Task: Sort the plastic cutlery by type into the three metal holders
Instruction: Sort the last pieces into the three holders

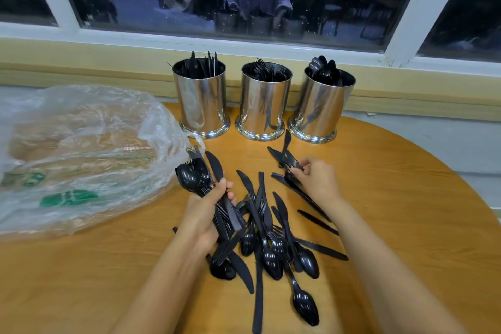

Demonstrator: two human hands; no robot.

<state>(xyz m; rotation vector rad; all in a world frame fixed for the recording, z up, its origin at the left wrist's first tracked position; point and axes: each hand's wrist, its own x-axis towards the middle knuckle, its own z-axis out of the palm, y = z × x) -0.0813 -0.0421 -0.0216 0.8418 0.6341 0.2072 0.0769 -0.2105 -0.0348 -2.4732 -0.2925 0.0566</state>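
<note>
Left hand gripped a mixed bundle of black plastic cutlery; right hand pinched black plastic knives, count unclear. Loose pile lay on the round wooden table before three shiny cylindrical metal holders, contents mostly hidden.

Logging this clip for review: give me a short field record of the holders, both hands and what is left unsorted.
left holder: knives
middle holder: forks
right holder: spoons
left hand: grips a mixed bundle
right hand: pinches a few loose knives
unsorted: loose pile on the wooden table
other: clear plastic bag at left
</note>
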